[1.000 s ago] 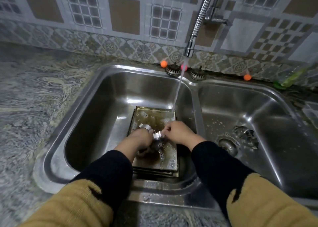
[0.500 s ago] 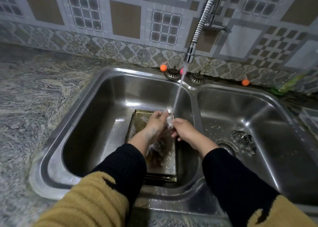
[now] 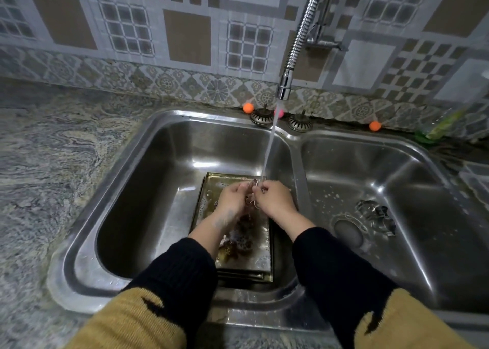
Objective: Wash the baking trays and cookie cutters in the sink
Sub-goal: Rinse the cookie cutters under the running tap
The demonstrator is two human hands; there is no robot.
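Thin metal cookie cutter [image 3: 252,190], pinched by both hands, under water

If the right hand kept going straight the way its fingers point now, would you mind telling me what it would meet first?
The right hand points left toward the left hand; both pinch the same cookie cutter under the water stream. It would probably meet the left hand's fingers almost at once, though depth between them is unclear.

Dim, cool light overall. Bright glare streaks showed on the steel sink [image 3: 148,147] walls. Strong wide-angle bending warped the edges; tiled wall [image 3: 185,31] and sleeves looked soft, slightly blurred.
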